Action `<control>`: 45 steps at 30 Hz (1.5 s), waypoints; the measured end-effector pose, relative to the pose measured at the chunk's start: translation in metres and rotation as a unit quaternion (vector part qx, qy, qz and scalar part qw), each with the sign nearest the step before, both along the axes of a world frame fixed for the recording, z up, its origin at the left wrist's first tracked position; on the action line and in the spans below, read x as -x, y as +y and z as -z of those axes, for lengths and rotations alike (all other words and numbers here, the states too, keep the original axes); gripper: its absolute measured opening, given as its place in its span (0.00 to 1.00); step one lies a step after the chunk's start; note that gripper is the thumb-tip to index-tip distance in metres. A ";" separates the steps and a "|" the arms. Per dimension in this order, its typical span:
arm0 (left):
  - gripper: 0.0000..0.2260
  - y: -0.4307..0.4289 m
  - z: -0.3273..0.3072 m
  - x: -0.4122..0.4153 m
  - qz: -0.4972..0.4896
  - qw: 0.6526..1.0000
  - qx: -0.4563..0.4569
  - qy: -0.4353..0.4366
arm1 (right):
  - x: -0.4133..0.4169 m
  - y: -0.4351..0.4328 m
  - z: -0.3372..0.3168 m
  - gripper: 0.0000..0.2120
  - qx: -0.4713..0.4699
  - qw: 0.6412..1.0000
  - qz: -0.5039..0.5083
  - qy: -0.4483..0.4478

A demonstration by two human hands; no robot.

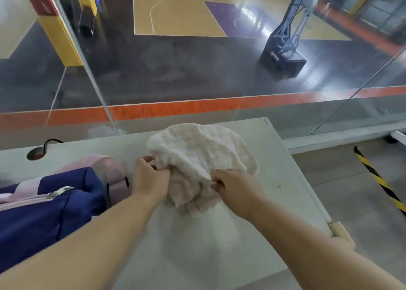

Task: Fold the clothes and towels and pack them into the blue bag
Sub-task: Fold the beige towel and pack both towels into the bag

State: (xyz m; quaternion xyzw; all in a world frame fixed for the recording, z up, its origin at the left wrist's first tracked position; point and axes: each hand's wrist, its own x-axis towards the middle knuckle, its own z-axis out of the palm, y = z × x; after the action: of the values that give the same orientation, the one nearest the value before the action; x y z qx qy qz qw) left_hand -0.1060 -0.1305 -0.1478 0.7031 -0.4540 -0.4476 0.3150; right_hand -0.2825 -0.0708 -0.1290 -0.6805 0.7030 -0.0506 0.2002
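1. Your white table [281, 179] ends just behind the towel [197, 151], where its far edge meets a glass panel [175, 70]. Its right edge slants from the far corner down toward your right forearm.
2. Bare tabletop lies to the right of the towel and in the near stretch between your forearms.
3. The left side is taken up by the blue bag [55, 206], which has pink trim and a zip along its top. It lies just beside your left hand [149, 179].
4. Past the right edge, a black-and-yellow striped strip [377, 179] runs across the floor.
5. The towel sits near the middle of the table. It is cream-white and fluffy, and it is bunched into a rumpled mound. The far part is domed and the near part is gathered in loose folds between your hands. How much of it rests on the surface cannot be told.
6. Your left hand's fingers curl into the towel's left side and grip it. Your right hand [237, 190] pinches the near right edge with curled fingers.
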 end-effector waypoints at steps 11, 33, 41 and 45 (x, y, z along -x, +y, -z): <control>0.25 0.020 -0.027 -0.041 0.224 0.967 -0.105 -0.065 | 0.031 0.065 -0.010 0.12 -0.016 0.975 0.205 -0.082; 0.09 0.017 -0.058 -0.036 0.170 0.974 -0.147 0.011 | 0.079 0.053 -0.028 0.07 0.018 0.911 0.320 -0.260; 0.18 0.079 -0.099 -0.071 0.197 0.965 -0.115 0.130 | 0.063 0.146 -0.069 0.29 -0.019 0.909 0.239 -0.340; 0.16 0.112 -0.106 -0.077 0.175 0.953 -0.149 0.199 | 0.047 0.179 -0.078 0.22 0.007 0.920 0.254 -0.299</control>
State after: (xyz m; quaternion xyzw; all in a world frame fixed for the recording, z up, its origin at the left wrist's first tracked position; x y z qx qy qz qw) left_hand -0.0293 -0.0188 -0.0423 0.5481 -0.4257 -0.6894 0.2074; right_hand -0.3299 0.1079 -0.0511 -0.4334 0.7593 -0.3063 0.3767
